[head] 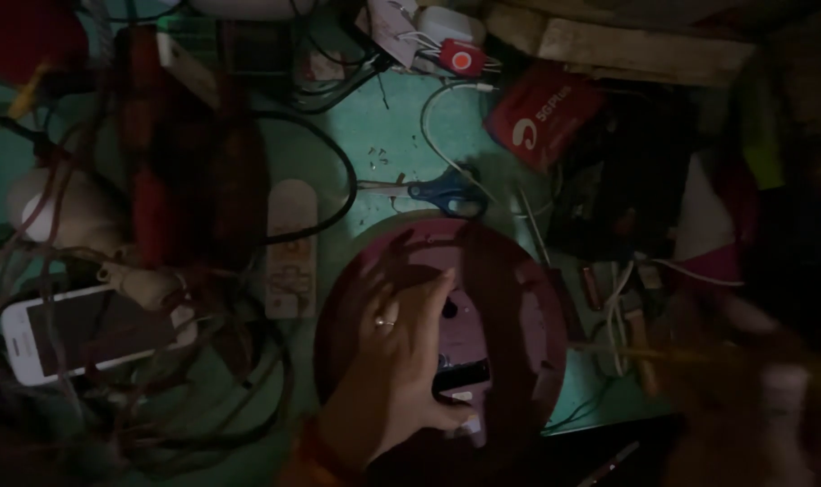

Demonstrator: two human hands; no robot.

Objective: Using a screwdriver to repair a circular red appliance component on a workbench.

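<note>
While dim light covers the green bench (392, 126), clutter surrounds the work.
From left: white phone (86, 329), power strip (291, 248), blue-handled scissors (442, 192); my left hand (401, 361) lies flat, fingers spread, holding nothing, on the round maroon disc (510, 307). Right hand (762, 397): blurred, state indeterminate.

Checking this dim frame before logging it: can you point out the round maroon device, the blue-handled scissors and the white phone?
round maroon device (510, 280): head view, on its bare upper right surface.
blue-handled scissors (447, 192): head view, on the blue handle loops.
white phone (95, 329): head view, on the middle of its dark screen.
</note>
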